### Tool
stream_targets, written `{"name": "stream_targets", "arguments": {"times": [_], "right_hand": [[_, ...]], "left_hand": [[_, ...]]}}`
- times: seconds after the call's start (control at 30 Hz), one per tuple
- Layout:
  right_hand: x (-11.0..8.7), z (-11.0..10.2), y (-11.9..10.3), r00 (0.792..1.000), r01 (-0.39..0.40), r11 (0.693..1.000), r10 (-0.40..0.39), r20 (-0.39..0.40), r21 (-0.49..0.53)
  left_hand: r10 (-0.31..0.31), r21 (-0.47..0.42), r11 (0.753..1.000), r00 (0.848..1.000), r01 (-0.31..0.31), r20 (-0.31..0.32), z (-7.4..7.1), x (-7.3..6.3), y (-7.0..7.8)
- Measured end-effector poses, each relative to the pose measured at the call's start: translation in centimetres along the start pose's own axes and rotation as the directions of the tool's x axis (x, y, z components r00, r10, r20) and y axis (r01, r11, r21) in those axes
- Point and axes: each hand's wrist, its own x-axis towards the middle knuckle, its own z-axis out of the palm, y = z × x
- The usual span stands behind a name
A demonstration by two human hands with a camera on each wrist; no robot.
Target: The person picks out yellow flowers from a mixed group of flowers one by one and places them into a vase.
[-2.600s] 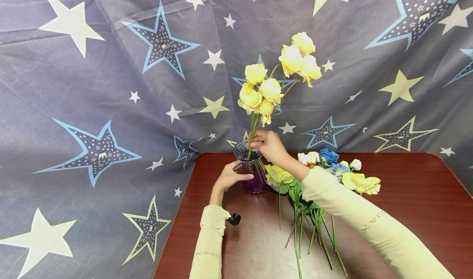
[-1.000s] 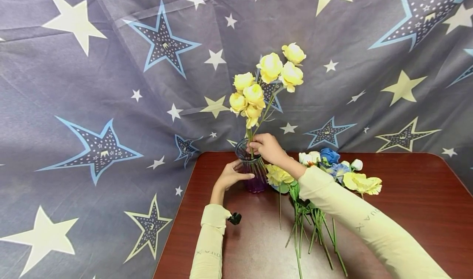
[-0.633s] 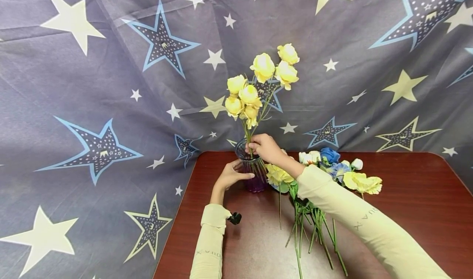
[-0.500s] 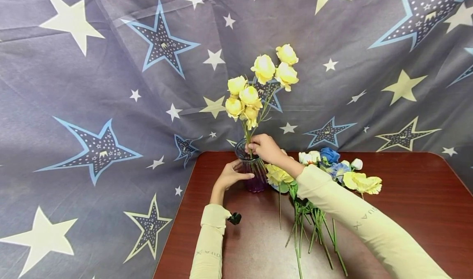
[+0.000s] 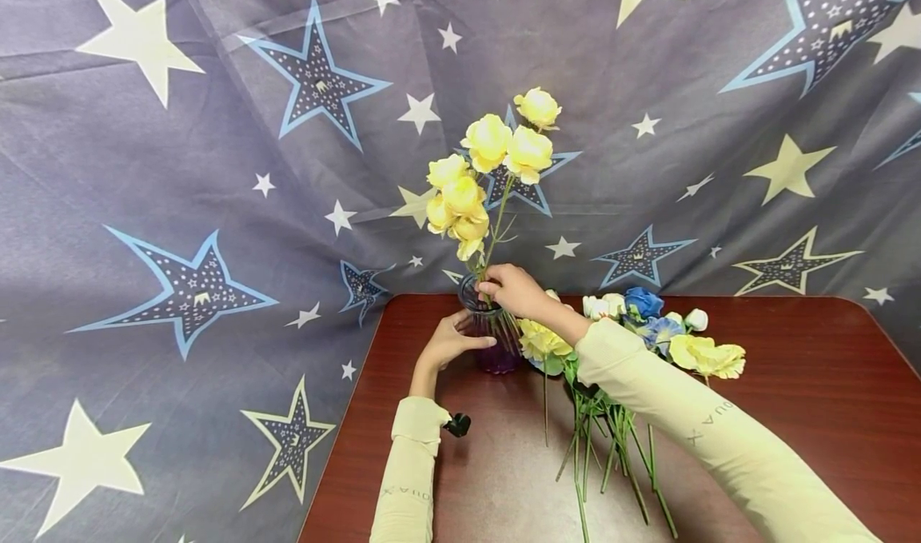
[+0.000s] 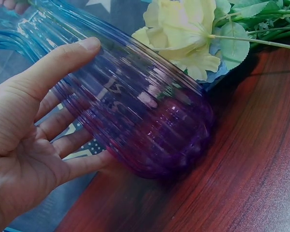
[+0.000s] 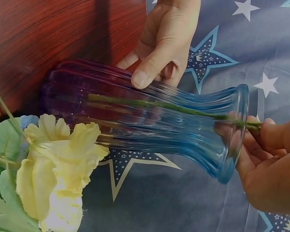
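Note:
A ribbed glass vase [image 5: 498, 353], blue at the mouth and purple at the base, stands upright on the table. My left hand [image 5: 452, 341] holds its side, thumb across the front and fingers around the back, as the left wrist view shows with the vase [image 6: 150, 121]. At the mouth, my right hand [image 5: 516, 289] pinches the green stems of yellow flowers [image 5: 489, 141], whose several blooms rise above the rim. Through the clear wall in the right wrist view, a stem [image 7: 176, 106] reaches down inside toward the purple base.
Right of the vase lies a pile of loose flowers: a yellow one [image 5: 543, 339], blue ones [image 5: 643, 301], white ones and another yellow one [image 5: 707, 356]. Their green stems [image 5: 619, 439] point toward the table's front. A star-patterned cloth [image 5: 216, 151] hangs behind the brown table [image 5: 791, 423].
The yellow blooms have swung left and the right-hand cluster has come lower, as my right hand moved slightly down at the vase mouth. My left hand and the vase have stayed put.

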Motion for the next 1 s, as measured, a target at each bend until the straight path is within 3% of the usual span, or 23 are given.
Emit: {"name": "stream_targets", "arguments": {"times": [0.27, 0.73, 1.0], "right_hand": [[-0.02, 0.16, 0.0, 1.0, 0.002, 1.0, -0.002, 0.01, -0.003], [0.17, 0.31, 0.13, 0.999, 0.026, 0.999, -0.025, -0.022, 0.038], [0.16, 0.31, 0.13, 0.999, 0.048, 0.999, -0.048, -0.024, 0.018]], "left_hand": [[0.029, -0.003, 1.0, 1.0, -0.029, 0.008, -0.03, 0.05, -0.05], [-0.007, -0.002, 1.0, 1.0, 0.007, -0.007, -0.14, -0.08, 0.03], [-0.032, 0.014, 0.999, 0.999, 0.032, 0.026, -0.28, -0.39, 0.61]]}}
